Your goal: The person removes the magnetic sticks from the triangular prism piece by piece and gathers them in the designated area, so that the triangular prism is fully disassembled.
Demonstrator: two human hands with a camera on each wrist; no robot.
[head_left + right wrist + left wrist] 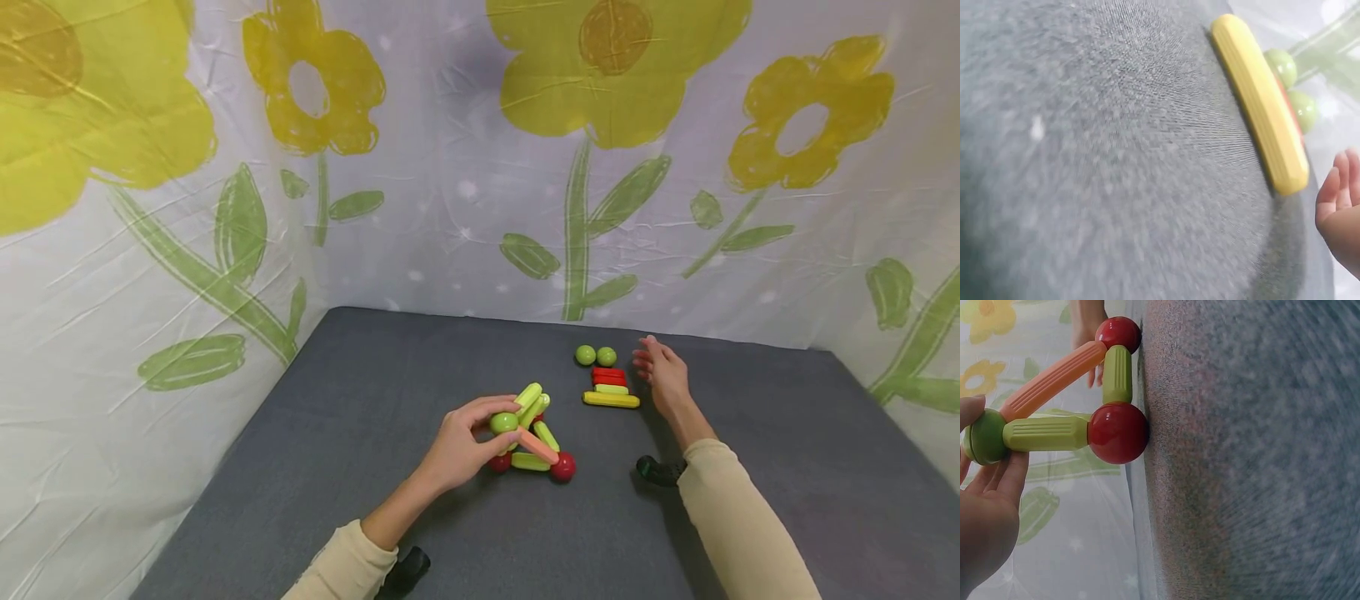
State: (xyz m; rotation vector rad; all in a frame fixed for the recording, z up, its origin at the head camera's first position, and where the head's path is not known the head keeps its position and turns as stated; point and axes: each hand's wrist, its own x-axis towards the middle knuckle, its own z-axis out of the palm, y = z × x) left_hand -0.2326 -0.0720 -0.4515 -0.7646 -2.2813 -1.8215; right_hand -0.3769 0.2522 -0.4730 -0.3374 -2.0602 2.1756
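Note:
My left hand [462, 444] pinches a green ball [504, 423] between thumb and fingers. That ball tops a small frame of magnetic-looking rods and balls. An orange rod [538, 446] slopes from it down to a red ball [563, 467]. Light green rods join the red balls at the base, as a green rod [1047, 434] in the left wrist view shows. Two more light green rods [528, 395] rise near my fingertips. My right hand [666, 375] is raised with loosely bent fingers, holding nothing, right of the loose pieces.
Beyond the frame, to its right, lie two green balls [586, 356], red rods [609, 377], a short light green rod [611, 389] and a long yellow rod [611, 400]. They rest on a dark grey tabletop [360, 375], with a flower-printed curtain [442, 208] behind.

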